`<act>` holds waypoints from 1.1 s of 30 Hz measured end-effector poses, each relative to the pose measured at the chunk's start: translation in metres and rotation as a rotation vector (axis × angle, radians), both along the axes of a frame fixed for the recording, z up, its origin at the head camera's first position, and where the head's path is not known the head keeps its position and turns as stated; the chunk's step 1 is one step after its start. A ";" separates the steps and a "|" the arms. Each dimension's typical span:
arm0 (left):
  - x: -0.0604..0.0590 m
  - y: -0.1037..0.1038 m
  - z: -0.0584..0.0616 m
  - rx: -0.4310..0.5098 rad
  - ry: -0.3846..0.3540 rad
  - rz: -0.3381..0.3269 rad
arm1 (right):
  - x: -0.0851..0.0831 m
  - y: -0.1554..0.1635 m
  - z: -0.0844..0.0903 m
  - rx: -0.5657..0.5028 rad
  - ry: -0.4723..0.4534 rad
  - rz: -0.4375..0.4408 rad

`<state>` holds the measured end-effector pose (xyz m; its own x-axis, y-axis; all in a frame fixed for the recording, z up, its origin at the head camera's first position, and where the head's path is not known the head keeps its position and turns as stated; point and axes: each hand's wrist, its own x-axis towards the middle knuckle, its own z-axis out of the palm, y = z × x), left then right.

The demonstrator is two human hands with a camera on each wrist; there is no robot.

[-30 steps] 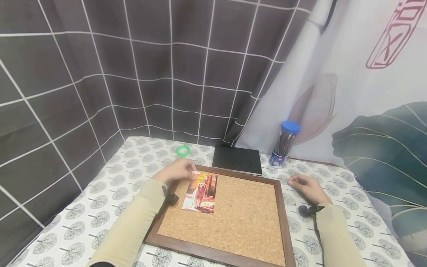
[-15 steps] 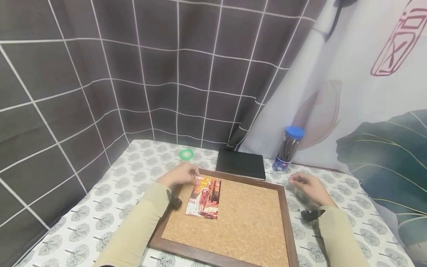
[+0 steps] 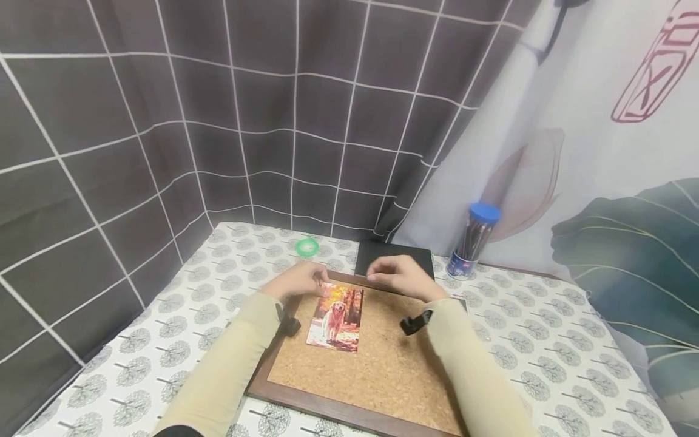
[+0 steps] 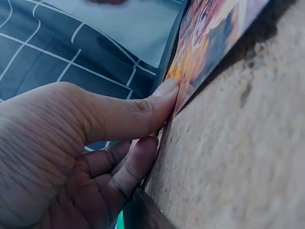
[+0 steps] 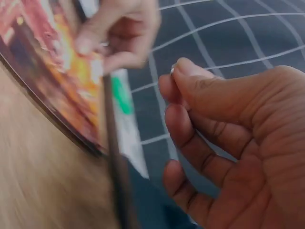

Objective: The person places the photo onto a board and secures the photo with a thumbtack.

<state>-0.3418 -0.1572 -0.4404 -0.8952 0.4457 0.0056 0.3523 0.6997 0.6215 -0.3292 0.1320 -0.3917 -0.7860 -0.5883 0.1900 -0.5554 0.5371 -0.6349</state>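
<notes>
Now, line by line, what we see:
Left hand (image 3: 295, 280): we pin the top left corner of the dog photo (image 3: 335, 317) flat with thumb and fingertips, so it lies steady.
Dog photo: it lies on the cork board (image 3: 382, 370), in its upper left area, near the wooden frame.
Right hand (image 3: 401, 276): it hovers over the board's top edge, thumb and forefinger pinched on something tiny and pale; we cannot tell what.
Beyond: black notebook (image 3: 393, 251), green tape ring (image 3: 307, 246), pencil tub (image 3: 472, 240).

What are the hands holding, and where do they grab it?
The left hand pins the dog photo to the cork board by its top left corner. The right hand pinches something tiny between thumb and forefinger; what it is cannot be told.
</notes>
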 end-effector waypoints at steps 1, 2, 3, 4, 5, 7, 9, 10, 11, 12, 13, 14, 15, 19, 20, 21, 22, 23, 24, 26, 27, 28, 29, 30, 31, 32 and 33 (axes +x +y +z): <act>0.000 0.001 0.000 0.004 -0.002 -0.002 | -0.003 -0.010 -0.007 0.007 -0.012 0.012; 0.000 0.002 0.000 0.007 -0.008 -0.006 | -0.007 -0.018 -0.016 0.017 -0.022 0.025; 0.001 0.003 -0.001 0.009 -0.013 -0.010 | -0.010 -0.026 -0.024 0.027 -0.040 0.032; 0.001 0.004 -0.001 0.009 -0.018 -0.014 | -0.013 -0.032 -0.032 0.038 -0.056 0.036; 0.001 0.004 -0.001 0.010 -0.021 -0.019 | -0.015 -0.037 -0.040 0.043 -0.078 0.042; 0.002 0.006 -0.001 0.015 -0.024 -0.023 | -0.020 -0.043 -0.054 0.034 -0.094 0.033; 0.001 0.007 -0.001 0.013 -0.011 -0.020 | -0.021 -0.046 -0.062 -0.003 -0.097 0.007; 0.001 0.007 0.000 0.016 -0.006 -0.019 | -0.022 -0.046 -0.065 -0.018 -0.087 -0.003; 0.001 0.007 0.000 0.015 -0.001 -0.019 | -0.022 -0.046 -0.068 -0.032 -0.077 -0.010; 0.000 0.007 0.001 0.015 0.001 -0.018 | -0.022 -0.047 -0.069 -0.042 -0.060 -0.015; 0.000 0.006 0.001 0.011 0.004 -0.018 | -0.022 -0.047 -0.070 -0.043 -0.041 -0.016; 0.000 0.006 0.002 0.006 0.005 -0.016 | -0.021 -0.047 -0.070 -0.039 -0.031 -0.014; 0.000 0.005 0.002 0.004 0.004 -0.016 | -0.021 -0.048 -0.071 -0.025 -0.012 -0.010; 0.001 0.002 0.001 0.002 -0.007 -0.014 | -0.021 -0.051 -0.071 0.009 0.033 0.004; 0.001 0.001 0.000 0.003 -0.009 -0.015 | -0.021 -0.052 -0.071 0.011 0.036 0.003; 0.001 0.001 0.000 0.005 -0.007 -0.015 | -0.021 -0.053 -0.071 0.009 0.041 0.005; 0.001 0.000 0.000 0.007 -0.005 -0.015 | -0.021 -0.053 -0.071 0.004 0.038 0.006; 0.001 0.000 -0.001 0.007 -0.006 -0.014 | -0.022 -0.054 -0.072 0.003 0.033 0.005; 0.001 -0.001 -0.001 0.008 -0.006 -0.012 | -0.022 -0.054 -0.072 0.002 0.025 0.003; 0.001 -0.001 -0.002 0.009 -0.010 -0.007 | -0.022 -0.055 -0.073 -0.001 0.017 0.000; 0.000 -0.002 -0.003 0.010 -0.012 -0.005 | -0.023 -0.055 -0.073 0.000 0.013 -0.002; 0.000 -0.002 -0.003 0.011 -0.015 -0.007 | -0.023 -0.054 -0.074 0.003 0.007 -0.005; 0.000 -0.002 -0.003 0.010 -0.019 -0.008 | -0.024 -0.054 -0.074 0.007 0.011 -0.003; 0.000 -0.002 -0.003 0.010 -0.018 -0.009 | -0.024 -0.054 -0.074 0.005 0.015 -0.001; -0.001 -0.002 -0.003 0.009 -0.017 -0.011 | -0.024 -0.054 -0.074 0.005 0.023 0.003; -0.001 -0.001 -0.002 0.011 -0.015 -0.011 | -0.025 -0.054 -0.073 0.006 0.029 0.005; -0.002 -0.001 -0.002 0.008 -0.012 -0.012 | -0.025 -0.054 -0.072 0.008 0.031 0.006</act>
